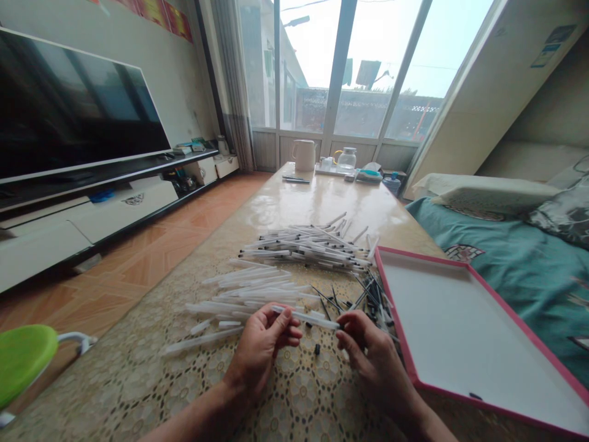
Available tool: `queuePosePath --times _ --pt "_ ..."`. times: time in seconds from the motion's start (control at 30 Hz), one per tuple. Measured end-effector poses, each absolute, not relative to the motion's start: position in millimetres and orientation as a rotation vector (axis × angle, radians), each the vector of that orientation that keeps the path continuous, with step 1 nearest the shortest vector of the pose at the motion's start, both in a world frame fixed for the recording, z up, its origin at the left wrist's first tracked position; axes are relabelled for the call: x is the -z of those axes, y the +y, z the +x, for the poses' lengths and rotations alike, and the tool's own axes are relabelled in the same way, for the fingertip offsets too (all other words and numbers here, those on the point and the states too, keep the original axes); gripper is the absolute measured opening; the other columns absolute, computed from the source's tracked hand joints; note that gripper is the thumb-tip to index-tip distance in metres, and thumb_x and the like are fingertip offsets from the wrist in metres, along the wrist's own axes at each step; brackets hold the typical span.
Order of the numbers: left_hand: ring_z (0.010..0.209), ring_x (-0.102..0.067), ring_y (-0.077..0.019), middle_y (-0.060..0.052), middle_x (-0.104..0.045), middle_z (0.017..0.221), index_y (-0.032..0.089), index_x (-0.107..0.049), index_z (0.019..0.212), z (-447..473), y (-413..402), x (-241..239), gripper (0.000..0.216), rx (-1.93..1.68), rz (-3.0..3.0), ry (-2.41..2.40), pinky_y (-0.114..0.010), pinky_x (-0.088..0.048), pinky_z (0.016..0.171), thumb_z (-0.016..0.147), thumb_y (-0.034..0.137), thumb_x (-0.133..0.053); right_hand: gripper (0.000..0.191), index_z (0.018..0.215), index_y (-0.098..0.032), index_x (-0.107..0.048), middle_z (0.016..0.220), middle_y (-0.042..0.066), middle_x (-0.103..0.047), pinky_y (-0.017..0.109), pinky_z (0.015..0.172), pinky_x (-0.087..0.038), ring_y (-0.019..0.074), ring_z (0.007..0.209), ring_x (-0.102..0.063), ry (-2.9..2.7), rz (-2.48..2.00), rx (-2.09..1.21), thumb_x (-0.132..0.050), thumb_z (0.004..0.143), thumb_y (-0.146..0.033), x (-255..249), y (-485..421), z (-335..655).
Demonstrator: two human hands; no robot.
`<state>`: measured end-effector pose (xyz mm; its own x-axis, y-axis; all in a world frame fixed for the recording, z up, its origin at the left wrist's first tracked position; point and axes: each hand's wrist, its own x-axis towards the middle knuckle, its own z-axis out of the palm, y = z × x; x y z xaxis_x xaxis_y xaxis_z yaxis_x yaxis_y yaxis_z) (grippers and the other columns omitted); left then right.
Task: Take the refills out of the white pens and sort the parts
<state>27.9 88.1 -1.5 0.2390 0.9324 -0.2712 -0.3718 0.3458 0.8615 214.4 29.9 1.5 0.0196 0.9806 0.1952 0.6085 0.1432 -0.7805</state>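
Observation:
A translucent white pen barrel [315, 318] is held level between my hands, above the patterned tablecloth. My left hand [260, 344] pinches its left part between thumb and fingers. My right hand [375, 353] closes its thumb and fingertips round the right end, where a small dark piece partly shows. To the left lies a pile of loose white barrels [257, 287]. Behind it are many white pens with black ends [308, 245]. Thin black pen parts [375, 298] are heaped beyond my right hand. One small black cap [317, 349] lies between my hands.
A shallow white box with a pink rim [442, 379] sits at the right, a small black piece inside. At the table's far end stand a beige jug [304, 155] and a glass jar [347, 159]. A green stool [27, 359] is at the left.

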Motion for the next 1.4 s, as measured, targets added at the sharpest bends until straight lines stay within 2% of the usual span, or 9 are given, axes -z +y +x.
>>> queuePosePath --times 0.07,0.2,0.4,0.57,0.73,0.93,1.07,1.17,1.4 --pt "0.050 -0.059 -0.0091 -0.001 -0.063 0.063 0.012 -0.059 0.074 27.9 88.2 1.3 0.024 -1.019 0.755 0.909 -0.019 -0.048 0.049 0.066 0.030 -0.072 0.024 0.088 -0.018 -0.051 0.061 -0.001 -0.055 0.021 0.050 -0.038 0.0122 0.052 -0.050 -1.677 -1.561 -0.646 -0.040 0.089 -0.039 -1.1 30.1 214.3" --pt "0.050 -0.058 -0.0090 0.000 -0.063 0.061 0.012 -0.059 0.073 28.4 88.5 0.0 0.024 -1.019 0.755 0.903 -0.019 -0.048 0.048 0.065 0.030 -0.073 0.037 0.067 -0.019 -0.049 0.057 -0.001 -0.053 0.021 0.053 -0.037 0.0115 0.052 -0.050 -1.741 -1.550 -0.612 -0.029 0.093 -0.037 3.1 31.1 214.9" --pt "0.049 -0.058 -0.0089 -0.001 -0.063 0.061 0.012 -0.059 0.073 27.9 88.7 -0.5 0.026 -1.030 0.727 0.907 -0.019 -0.048 0.049 0.063 0.031 -0.074 0.024 0.095 -0.018 -0.051 0.060 -0.002 -0.056 0.021 0.049 -0.038 0.0121 0.050 -0.052 -1.691 -1.527 -0.597 -0.041 0.089 -0.039 7.0 32.3 215.7" --pt "0.049 -0.058 -0.0088 0.000 -0.063 0.061 0.012 -0.058 0.073 28.2 87.8 -0.9 0.026 -1.031 0.742 0.886 -0.019 -0.047 0.048 0.064 0.031 -0.074 0.037 0.067 -0.019 -0.050 0.056 -0.001 -0.054 0.021 0.052 -0.038 0.0114 0.051 -0.053 -1.763 -1.511 -0.560 -0.029 0.093 -0.034 5.8 31.4 216.3" --pt "0.049 -0.058 -0.0088 0.000 -0.063 0.061 0.012 -0.059 0.073 28.1 88.2 -1.1 0.025 -1.037 0.740 0.896 -0.019 -0.048 0.048 0.064 0.030 -0.073 0.022 0.094 -0.018 -0.051 0.061 -0.002 -0.056 0.021 0.051 -0.039 0.0121 0.052 -0.053 -1.690 -1.524 -0.601 -0.041 0.089 -0.037 8.3 32.1 215.7" --pt "0.049 -0.058 -0.0084 0.000 -0.063 0.062 0.012 -0.058 0.074 28.2 88.8 -0.9 0.022 -1.031 0.755 0.874 -0.018 -0.047 0.047 0.067 0.029 -0.071 0.036 0.068 -0.019 -0.049 0.056 -0.001 -0.053 0.021 0.053 -0.039 0.0113 0.051 -0.052 -1.718 -1.493 -0.638 -0.028 0.093 -0.035 5.4 30.6 215.4" --pt "0.049 -0.058 -0.0086 0.000 -0.063 0.061 0.012 -0.058 0.073 28.2 88.1 -1.8 0.023 -1.037 0.748 0.888 -0.019 -0.047 0.048 0.066 0.029 -0.072 0.021 0.084 -0.019 -0.048 0.067 -0.001 -0.057 0.020 0.047 -0.040 0.0096 0.047 -0.050 -1.573 -1.458 -0.802 -0.040 0.090 -0.037 7.7 30.8 213.6" --pt "0.049 -0.058 -0.0086 0.000 -0.063 0.062 0.012 -0.058 0.074 28.2 87.9 -0.6 0.023 -1.029 0.749 0.876 -0.019 -0.047 0.048 0.067 0.029 -0.072 0.022 0.094 -0.019 -0.048 0.070 0.000 -0.059 0.021 0.048 -0.043 0.0101 0.048 -0.053 -1.465 -1.417 -0.917 -0.048 0.086 -0.039 9.0 31.7 212.3" --pt "0.049 -0.058 -0.0094 -0.001 -0.063 0.062 0.012 -0.058 0.076 27.5 89.6 2.0 0.024 -1.043 0.746 0.879 -0.019 -0.047 0.047 0.066 0.028 -0.072 0.026 0.087 -0.017 -0.054 0.074 0.002 -0.062 0.018 0.041 -0.037 0.0074 0.043 -0.053 -1.400 -1.369 -0.998 -0.043 0.089 -0.040 13.0 33.4 212.8"
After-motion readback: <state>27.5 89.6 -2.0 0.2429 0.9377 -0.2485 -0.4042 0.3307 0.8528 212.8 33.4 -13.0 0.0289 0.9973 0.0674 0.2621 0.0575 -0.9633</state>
